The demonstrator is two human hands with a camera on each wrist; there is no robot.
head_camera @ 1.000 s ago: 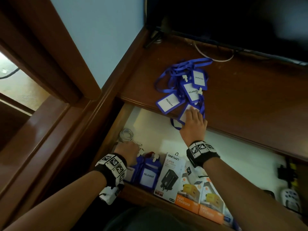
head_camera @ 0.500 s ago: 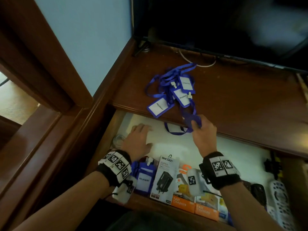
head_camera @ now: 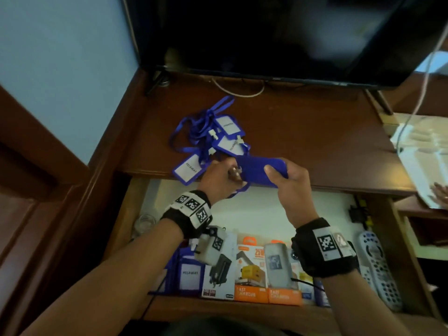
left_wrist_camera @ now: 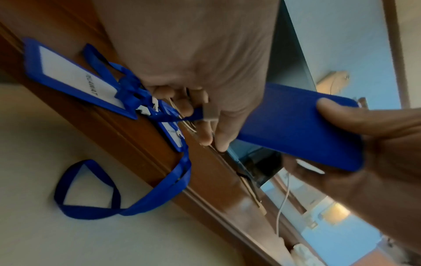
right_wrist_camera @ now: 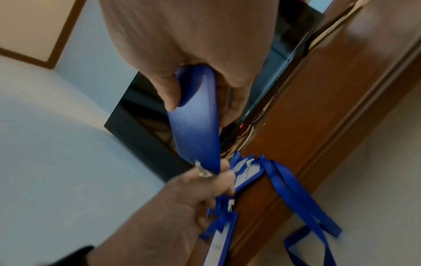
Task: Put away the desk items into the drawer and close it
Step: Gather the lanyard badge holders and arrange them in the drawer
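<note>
Blue badge holder (head_camera: 260,171) is held in the air just above the desk's front edge (head_camera: 339,187), over the open drawer (head_camera: 254,212), blank back side facing up. Right hand (head_camera: 288,187) pinches its right end, thumb on top, fingers underneath. Left hand (head_camera: 218,177) has fingers curled at the holder's left end, around the white clip and blue lanyard strap (left_wrist_camera: 173,180); exact contact is blurred. The strap runs off the desk edge and its loop lies on the drawer's white floor.

Behind the held holder, on the desk top (head_camera: 303,132): tangled pile of more blue lanyards with badge holders (head_camera: 213,139), white cards reading "PELAWAT"; one (head_camera: 190,169) lies at the desk edge just left of the left hand.

Drawer, front row, left to right: another badge holder (head_camera: 190,275), black charger box (head_camera: 219,272), two orange "FAST CHARGER" boxes (head_camera: 252,275). White remote control (head_camera: 380,267) at drawer's right side. Coiled white cable (head_camera: 145,223) at drawer's left side.

Dark TV screen (head_camera: 278,32) stands at the back of the desk, white cable (head_camera: 240,90) under it.
</note>
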